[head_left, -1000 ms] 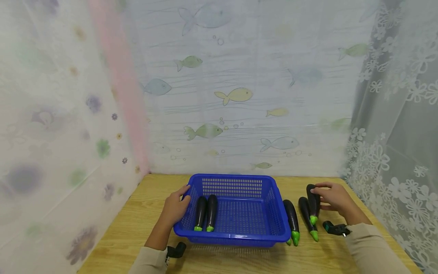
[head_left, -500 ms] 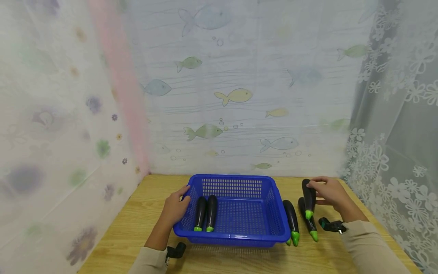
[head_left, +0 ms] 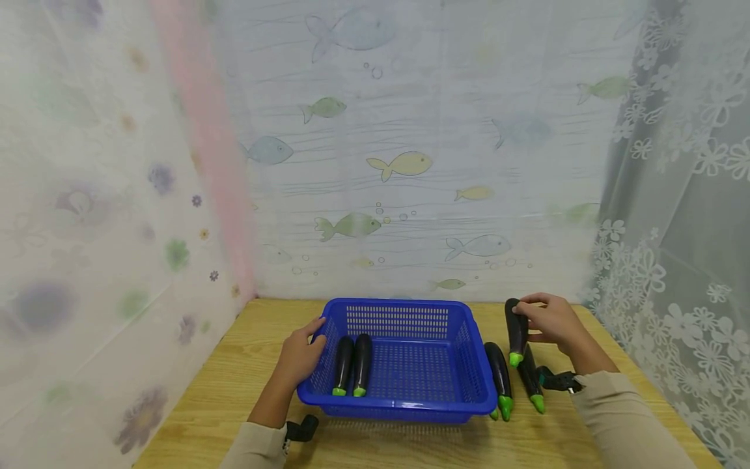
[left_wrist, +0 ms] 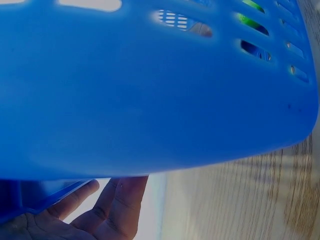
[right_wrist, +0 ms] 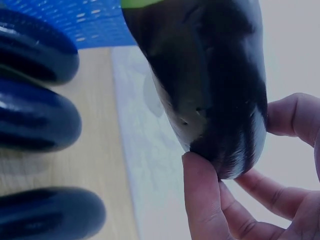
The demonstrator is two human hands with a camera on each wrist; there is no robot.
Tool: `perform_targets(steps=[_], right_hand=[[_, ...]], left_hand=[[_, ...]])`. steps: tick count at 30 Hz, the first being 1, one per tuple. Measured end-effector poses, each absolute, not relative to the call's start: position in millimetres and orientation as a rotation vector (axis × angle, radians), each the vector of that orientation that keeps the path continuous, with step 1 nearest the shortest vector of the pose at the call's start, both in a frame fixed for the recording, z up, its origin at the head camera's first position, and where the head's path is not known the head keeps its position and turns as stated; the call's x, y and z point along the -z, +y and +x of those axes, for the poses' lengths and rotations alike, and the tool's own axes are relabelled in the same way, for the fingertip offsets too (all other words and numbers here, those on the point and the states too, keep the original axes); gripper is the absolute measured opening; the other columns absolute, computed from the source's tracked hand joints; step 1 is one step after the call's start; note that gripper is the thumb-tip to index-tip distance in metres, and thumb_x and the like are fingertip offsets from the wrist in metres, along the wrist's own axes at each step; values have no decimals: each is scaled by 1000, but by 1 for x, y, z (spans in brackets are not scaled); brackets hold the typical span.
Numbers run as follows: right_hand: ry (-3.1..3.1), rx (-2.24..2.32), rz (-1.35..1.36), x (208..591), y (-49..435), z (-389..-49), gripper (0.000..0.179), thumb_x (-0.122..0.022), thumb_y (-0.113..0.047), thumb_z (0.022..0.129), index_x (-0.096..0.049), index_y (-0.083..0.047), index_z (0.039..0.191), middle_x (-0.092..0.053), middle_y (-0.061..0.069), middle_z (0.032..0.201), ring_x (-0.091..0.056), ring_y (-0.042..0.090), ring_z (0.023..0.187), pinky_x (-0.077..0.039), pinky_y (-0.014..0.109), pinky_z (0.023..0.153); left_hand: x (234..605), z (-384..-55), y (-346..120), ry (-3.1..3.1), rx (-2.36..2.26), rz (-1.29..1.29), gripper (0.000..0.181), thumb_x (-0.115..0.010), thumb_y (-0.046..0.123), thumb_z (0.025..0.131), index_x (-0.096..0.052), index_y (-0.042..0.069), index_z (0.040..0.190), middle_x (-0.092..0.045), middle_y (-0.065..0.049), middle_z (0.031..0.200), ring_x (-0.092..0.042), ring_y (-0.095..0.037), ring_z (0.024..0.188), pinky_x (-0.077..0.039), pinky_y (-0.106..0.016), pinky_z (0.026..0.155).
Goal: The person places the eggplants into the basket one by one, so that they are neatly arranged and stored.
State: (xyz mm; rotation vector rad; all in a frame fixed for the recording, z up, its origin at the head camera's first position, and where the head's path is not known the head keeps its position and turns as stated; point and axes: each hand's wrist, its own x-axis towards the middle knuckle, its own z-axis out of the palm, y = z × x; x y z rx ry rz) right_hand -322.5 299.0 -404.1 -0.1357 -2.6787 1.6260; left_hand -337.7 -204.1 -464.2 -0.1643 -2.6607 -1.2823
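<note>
Fish-print sheeting (head_left: 410, 104) stands behind a wood-grain counter (head_left: 252, 345). Left hand (head_left: 301, 355) grips the left rim of the blue basket (head_left: 404, 405). Right hand (head_left: 553, 319) pinches one eggplant (head_left: 516, 329) by its blunt end, thumb and fingers on opposite sides, clear of the counter and right of the basket. Three others (head_left: 499, 374) lie beside the basket; a pair (head_left: 363, 365) rests inside, near the left hand.
</note>
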Motion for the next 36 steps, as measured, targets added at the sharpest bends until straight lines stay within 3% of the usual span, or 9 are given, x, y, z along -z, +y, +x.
perform_targets(steps=[13,20,36], right_hand=[[-2693,-1651,-83,399,275,-330,65,-58,-41,102,-44,-1,151,-45,32,149,-55,52,130,-63,45,84],[-2681,-1676,-61,398,262,-333,63,-61,-36,102,-44,1,150,-48,34,145,-61,49,123,-63,46,81],[-2673,-1701,0,400,227,-341,58,-65,-31,99,-50,1,145,-54,32,140,-65,46,118,-63,47,80]], left_hand=[[463,-337,-206,-2656,1298,-150,55,-52,22,100,-51,14,154,-45,-9,162,-44,-41,146,-48,-61,105],[463,-336,-204,-2649,1317,-163,55,-52,21,100,-50,14,154,-44,-9,162,-41,-41,148,-43,-63,111],[461,-336,-202,-2646,1301,-160,54,-52,20,100,-51,13,154,-44,-10,162,-40,-41,149,-42,-63,112]])
